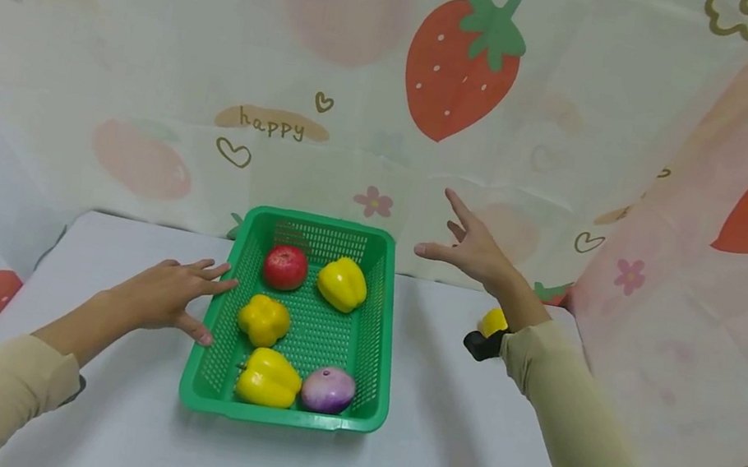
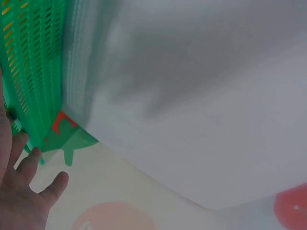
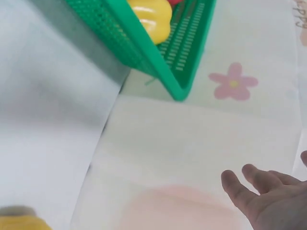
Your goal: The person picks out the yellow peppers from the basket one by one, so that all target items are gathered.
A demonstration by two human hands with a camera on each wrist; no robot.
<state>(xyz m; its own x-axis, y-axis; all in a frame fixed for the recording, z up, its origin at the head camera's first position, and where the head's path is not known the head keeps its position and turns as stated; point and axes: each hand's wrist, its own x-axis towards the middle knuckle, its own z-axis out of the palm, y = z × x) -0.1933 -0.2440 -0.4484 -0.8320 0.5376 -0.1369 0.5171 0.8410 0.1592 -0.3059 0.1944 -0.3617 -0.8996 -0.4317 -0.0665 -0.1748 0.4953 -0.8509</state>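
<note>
A green plastic basket (image 1: pixel 289 419) with perforated walls stands on the white table. Inside it are a red round fruit (image 1: pixel 285 267), a yellow bell pepper (image 1: pixel 342 285) at the back right, another yellow bell pepper (image 1: pixel 264 321) at the left, a third yellow bell pepper (image 1: pixel 269 379) at the front and a purple-and-white round vegetable (image 1: pixel 328 390). My left hand (image 1: pixel 171 294), fingers spread, has its fingertips right at the basket's left rim. Raised to the right of the basket, my right hand (image 1: pixel 479 252) holds nothing, its fingers apart.
Partly hidden behind my right wrist, a yellow thing (image 1: pixel 494 322) lies on the table (image 1: pixel 410 457); its edge also shows low in the right wrist view. A strawberry-printed cloth (image 1: pixel 174 48) hangs behind the table and along both sides.
</note>
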